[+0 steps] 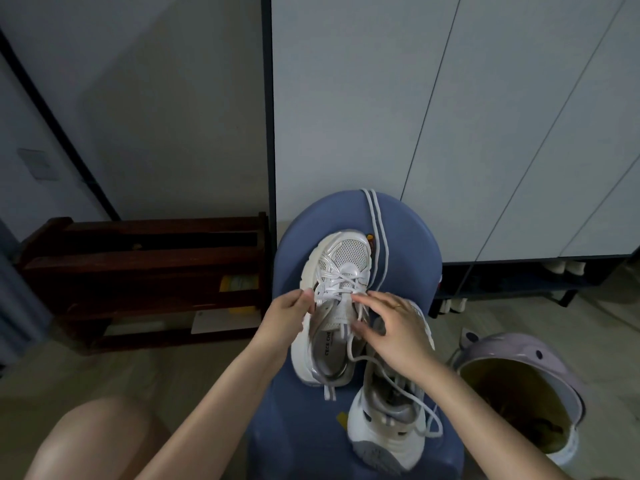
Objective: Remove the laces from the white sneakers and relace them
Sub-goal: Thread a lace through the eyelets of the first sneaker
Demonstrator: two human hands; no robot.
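Because both shoes needed to sit steady at working height, the two white mesh-and-leather sneakers lay on the rounded blue padded stool (408, 237), which served as the bench. The upper white sneaker (337, 289) rested toe-away near the stool's middle, opening toward the person, so its eyelets faced up for threading. The left hand (285, 315) pinched the thin white lace (332, 296) at the shoe's left eyelet row, fingers closed on it, apparently to keep tension. The right hand (394, 327) hovered over the tongue on the stool's right side, fingers spread and relaxed; whether a fingertip caught a strand I could not tell. The second white sneaker (391, 427) lay at the stool's near edge, partly under the right wrist, its lace loose. A flat white-and-grey spare lace (377, 233) trailed over the stool's far edge, likely set aside. Counted: two sneakers, two hands, one loose flat lace, one stool. A lilac round bin (519, 386) stood right of the stool, a dark wooden rack (138, 271) left.
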